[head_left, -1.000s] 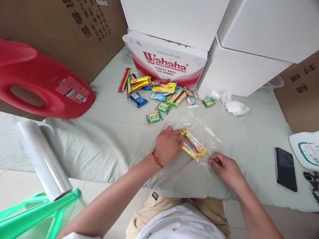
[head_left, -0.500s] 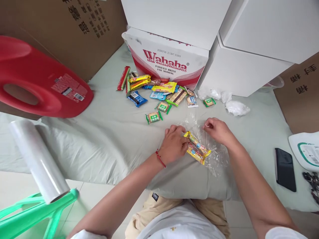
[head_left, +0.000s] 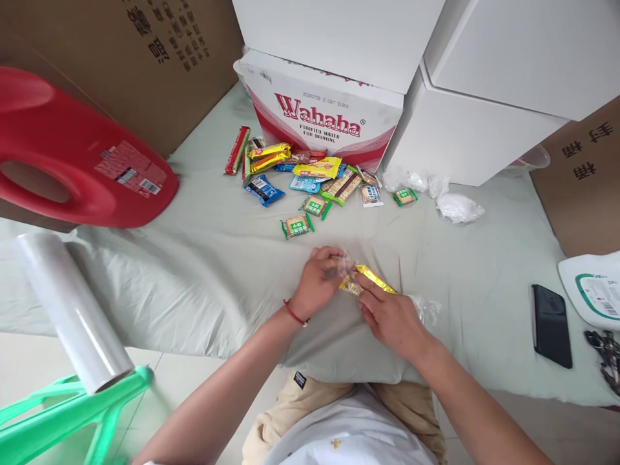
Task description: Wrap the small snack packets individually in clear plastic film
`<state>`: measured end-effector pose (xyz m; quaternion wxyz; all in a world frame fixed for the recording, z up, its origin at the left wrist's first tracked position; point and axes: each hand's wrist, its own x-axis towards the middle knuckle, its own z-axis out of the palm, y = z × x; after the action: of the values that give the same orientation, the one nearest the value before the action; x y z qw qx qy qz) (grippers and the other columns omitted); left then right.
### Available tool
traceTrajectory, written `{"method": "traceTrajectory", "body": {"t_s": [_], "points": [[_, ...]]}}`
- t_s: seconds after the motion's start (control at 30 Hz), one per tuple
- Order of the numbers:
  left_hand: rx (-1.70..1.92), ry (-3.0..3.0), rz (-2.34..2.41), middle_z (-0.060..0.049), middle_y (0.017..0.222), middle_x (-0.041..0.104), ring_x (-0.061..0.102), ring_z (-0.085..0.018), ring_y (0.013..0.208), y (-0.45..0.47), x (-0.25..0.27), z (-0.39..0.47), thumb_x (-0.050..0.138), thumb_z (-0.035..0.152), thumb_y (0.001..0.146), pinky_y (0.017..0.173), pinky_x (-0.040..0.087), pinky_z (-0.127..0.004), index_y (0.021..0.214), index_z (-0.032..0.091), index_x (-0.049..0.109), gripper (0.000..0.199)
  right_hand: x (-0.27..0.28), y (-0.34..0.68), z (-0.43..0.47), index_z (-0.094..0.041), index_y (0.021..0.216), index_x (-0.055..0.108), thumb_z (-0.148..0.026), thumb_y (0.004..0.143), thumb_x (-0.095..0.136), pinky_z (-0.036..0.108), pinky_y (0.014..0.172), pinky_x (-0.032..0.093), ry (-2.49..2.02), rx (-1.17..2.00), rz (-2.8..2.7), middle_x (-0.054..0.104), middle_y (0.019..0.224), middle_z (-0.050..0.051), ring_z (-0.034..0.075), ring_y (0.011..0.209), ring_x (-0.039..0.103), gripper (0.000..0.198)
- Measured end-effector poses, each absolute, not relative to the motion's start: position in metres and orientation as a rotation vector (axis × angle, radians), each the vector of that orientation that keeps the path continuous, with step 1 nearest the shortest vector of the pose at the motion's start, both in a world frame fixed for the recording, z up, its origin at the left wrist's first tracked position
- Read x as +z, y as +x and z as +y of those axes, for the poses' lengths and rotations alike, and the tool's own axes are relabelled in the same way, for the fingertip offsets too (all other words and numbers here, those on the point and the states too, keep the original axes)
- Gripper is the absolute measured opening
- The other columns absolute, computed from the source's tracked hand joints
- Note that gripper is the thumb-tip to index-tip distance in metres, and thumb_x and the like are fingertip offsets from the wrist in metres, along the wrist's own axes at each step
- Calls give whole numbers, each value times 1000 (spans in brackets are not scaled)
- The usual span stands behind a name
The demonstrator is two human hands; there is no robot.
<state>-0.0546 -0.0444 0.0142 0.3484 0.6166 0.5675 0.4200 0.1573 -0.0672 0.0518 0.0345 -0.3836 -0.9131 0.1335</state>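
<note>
Two yellow-wrapped snack bars [head_left: 375, 278] lie on the cloth-covered surface in front of me, partly hidden by my fingers. Clear plastic film [head_left: 426, 310] is around them, with a crumpled end sticking out to the right. My left hand [head_left: 317, 281] is closed at the bars' left end, pinching a bunched bit of the film between its fingers. Over the bars lies my right hand [head_left: 394, 320], its fingers closed on them and their film near the left end.
Behind are several packaged snacks [head_left: 317, 168] before a Wahaha carton [head_left: 324, 116]. Small white plastic bundles [head_left: 459, 208] lie right of them. A red jug [head_left: 87, 155] and a film roll [head_left: 75, 313] stand left; a black phone [head_left: 551, 326] and keys [head_left: 605, 355] lie right.
My right hand has moved left and down from the film's far side onto the bars. My left hand has shifted slightly left and now pinches film. The film is gathered closer round the bars.
</note>
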Motion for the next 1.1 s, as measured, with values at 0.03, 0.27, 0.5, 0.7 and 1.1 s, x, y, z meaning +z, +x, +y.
{"method": "traceTrajectory", "body": {"t_s": [0.03,0.27,0.5,0.7,1.1], "points": [[1177,1486,1538,-7,114,68,60,-24,112,-60,14,-44,59,25,88,106,46,-44,94,23,78,21,51,156,-67,-20,115,68,-14,99,46,33,71,62,-1163,396,-2843,45,163,4,23,123,69,29],[1004,1447,1892,-17,149,54,32,-35,153,-54,24,-43,54,55,95,127,23,-57,130,17,63,53,62,151,-58,-22,121,70,-12,94,50,35,72,65,-1276,518,-2826,43,164,2,23,120,70,35],[810,1641,1886,-13,125,66,52,-33,132,-39,20,-41,62,33,88,112,41,-53,84,20,65,14,67,166,-48,-24,116,69,-20,100,51,33,80,64,-1352,647,-2575,48,161,1,20,128,66,25],[1059,1523,1738,-2,82,66,64,-19,85,-38,22,-43,59,30,91,85,53,-36,81,21,58,13,63,174,-57,-27,149,55,-28,106,46,32,74,66,-1365,426,-2594,51,158,5,22,122,70,44],[1215,2155,1489,-18,130,70,64,-26,127,25,9,-83,45,11,96,106,55,-45,122,13,62,31,58,180,-49,-27,136,67,-19,100,48,41,93,64,-1376,748,-2441,56,155,4,24,129,66,42]]}}
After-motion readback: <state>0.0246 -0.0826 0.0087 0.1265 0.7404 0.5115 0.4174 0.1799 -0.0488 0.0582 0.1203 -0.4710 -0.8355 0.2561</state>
